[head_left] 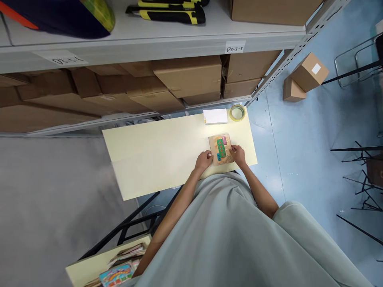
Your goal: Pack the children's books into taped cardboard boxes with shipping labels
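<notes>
A small brown board (pixel 226 156) with green, pink and blue pieces on it lies on the pale yellow table (pixel 155 155) near its front right. My left hand (pixel 203 161) grips the board's left edge, fingers curled. My right hand (pixel 238 154) pinches the board's right edge, fingers pressed together. Both hands touch the board, which rests flat on the table.
A white pad (pixel 215 116) and a roll of tape (pixel 237 112) sit at the table's back right. Shelves with cardboard boxes (pixel 185 75) stand behind. Two boxes (pixel 303 77) lie on the blue floor at right. A lower table (pixel 113 267) holds colourful boards.
</notes>
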A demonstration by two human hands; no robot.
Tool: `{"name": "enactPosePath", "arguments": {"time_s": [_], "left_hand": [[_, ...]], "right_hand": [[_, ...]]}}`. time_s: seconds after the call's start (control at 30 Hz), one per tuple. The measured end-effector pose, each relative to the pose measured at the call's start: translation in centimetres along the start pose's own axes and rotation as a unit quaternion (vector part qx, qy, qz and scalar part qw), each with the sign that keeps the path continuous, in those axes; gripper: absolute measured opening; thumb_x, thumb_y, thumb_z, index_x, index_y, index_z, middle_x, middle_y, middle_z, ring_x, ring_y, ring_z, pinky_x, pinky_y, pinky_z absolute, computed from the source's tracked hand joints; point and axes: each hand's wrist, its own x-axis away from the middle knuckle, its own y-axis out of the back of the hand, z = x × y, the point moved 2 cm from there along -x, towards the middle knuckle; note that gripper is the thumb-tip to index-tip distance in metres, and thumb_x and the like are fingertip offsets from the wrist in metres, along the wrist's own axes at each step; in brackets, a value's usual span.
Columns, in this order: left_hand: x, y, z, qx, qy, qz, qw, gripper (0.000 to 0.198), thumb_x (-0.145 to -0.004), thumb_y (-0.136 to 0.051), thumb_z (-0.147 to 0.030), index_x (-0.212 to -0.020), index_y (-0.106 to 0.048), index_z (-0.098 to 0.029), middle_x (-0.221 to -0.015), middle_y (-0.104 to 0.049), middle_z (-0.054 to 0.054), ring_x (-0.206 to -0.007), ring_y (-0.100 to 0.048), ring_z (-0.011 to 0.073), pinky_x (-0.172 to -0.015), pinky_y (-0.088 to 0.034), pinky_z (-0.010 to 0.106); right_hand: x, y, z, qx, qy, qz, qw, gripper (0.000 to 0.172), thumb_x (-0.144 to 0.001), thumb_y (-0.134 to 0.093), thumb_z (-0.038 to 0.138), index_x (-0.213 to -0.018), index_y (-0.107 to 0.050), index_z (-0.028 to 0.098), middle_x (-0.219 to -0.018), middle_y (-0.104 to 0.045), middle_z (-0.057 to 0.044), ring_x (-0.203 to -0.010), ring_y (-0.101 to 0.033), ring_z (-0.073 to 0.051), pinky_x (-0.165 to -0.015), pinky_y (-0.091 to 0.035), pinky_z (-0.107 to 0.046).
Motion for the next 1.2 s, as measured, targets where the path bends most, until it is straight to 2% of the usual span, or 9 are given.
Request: {"name": "enactPosePath", "arguments": {"time_s": [0.4,0.53,0.7,0.87,1.07,1.2], "left_hand": [[0.8,-0.9,-0.8,-0.059,-0.016,-0.03,0.998,0.026,-0.103,-0.056,-0.036,-0.121,-0.069,-0.024,-0.112,-0.068,0.012,-0.104,-0.069,0.0278,-0.099,-0.052,0.038],[1.2,-1.1,-0.8,-0.058,-0.01,-0.031,0.998,0.027,-0.103,-0.054,-0.032,-0.121,-0.071,-0.022,-0.12,-0.067,0.015,-0.113,-0.068,0.0295,-0.104,-0.05,0.04],[1.9,-1.5,-1.0,-0.054,-0.007,-0.044,0.998,0.041,-0.103,-0.055,-0.034,-0.14,-0.065,-0.02,-0.13,-0.063,0.017,-0.119,-0.066,0.0312,-0.107,-0.05,0.041],[2.2,-2.1,-1.2,-0.05,-0.009,-0.047,0.998,0.05,-0.098,-0.061,-0.032,-0.146,-0.063,-0.019,-0.133,-0.061,0.018,-0.127,-0.062,0.0348,-0.112,-0.047,0.043],[2.6,-2.6,-1.4,-0.041,-0.007,-0.051,0.998,0.049,-0.099,-0.06,-0.031,-0.146,-0.061,-0.018,-0.133,-0.058,0.018,-0.13,-0.059,0.0352,-0.113,-0.046,0.043],[3.2,-3.0,-1.5,-0.043,-0.01,-0.058,0.997,0.049,-0.097,-0.063,-0.031,-0.145,-0.059,-0.02,-0.132,-0.057,0.018,-0.13,-0.056,0.0356,-0.109,-0.047,0.043]], "right_hand": [[0.0,0.8,-0.2,-0.007,0.009,-0.009,1.0,0.033,-0.096,-0.059,0.023,-0.124,-0.076,0.017,-0.121,-0.079,-0.012,-0.101,-0.077,-0.022,-0.101,-0.059,-0.036],[-0.1,0.9,-0.5,-0.012,-0.033,-0.035,0.999,0.038,-0.096,-0.059,0.025,-0.13,-0.074,0.016,-0.129,-0.078,-0.014,-0.111,-0.077,-0.025,-0.106,-0.056,-0.039],[-0.9,0.6,-0.9,-0.025,-0.087,-0.04,0.995,0.035,-0.089,-0.067,0.029,-0.119,-0.079,0.016,-0.115,-0.083,-0.014,-0.113,-0.077,-0.029,-0.105,-0.057,-0.042],[-2.1,0.0,-1.2,-0.048,-0.099,-0.023,0.994,0.027,-0.083,-0.073,0.038,-0.1,-0.081,0.019,-0.104,-0.085,-0.01,-0.101,-0.08,-0.027,-0.091,-0.061,-0.036],[-2.5,-0.3,-1.3,-0.066,-0.083,-0.02,0.994,0.023,-0.08,-0.074,0.035,-0.095,-0.078,0.018,-0.101,-0.084,-0.01,-0.095,-0.079,-0.026,-0.09,-0.06,-0.036],[-2.1,-0.1,-1.2,-0.099,-0.039,-0.009,0.994,0.02,-0.08,-0.072,0.036,-0.09,-0.075,0.018,-0.089,-0.082,-0.006,-0.087,-0.076,-0.022,-0.083,-0.061,-0.033]]}}
